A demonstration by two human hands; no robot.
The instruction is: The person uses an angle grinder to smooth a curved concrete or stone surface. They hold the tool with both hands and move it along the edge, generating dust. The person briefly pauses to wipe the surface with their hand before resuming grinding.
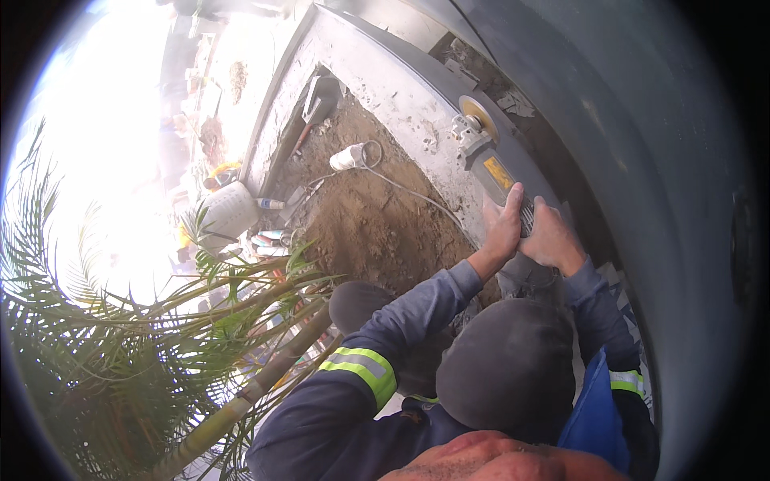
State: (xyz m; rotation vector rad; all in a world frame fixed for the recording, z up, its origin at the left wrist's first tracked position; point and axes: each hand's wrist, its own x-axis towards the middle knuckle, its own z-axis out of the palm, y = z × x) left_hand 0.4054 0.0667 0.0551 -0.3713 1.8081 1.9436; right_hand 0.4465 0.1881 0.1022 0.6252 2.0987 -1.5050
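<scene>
Grey angle grinder [486, 164], your left hand [503, 224] and right hand [550, 237] wrapped around it, disc [483, 115] near pale wall [377, 92]

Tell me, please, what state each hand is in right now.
Left hand: closed, holding the angle grinder.
Right hand: closed, also holding the angle grinder.

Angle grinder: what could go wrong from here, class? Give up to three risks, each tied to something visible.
The left hand and right hand hold the angle grinder without gloves; flying chips could cut them. The disc looks close to the wall; it might catch and kick. The white cord crosses the soil toward the wall and could snag.
</scene>
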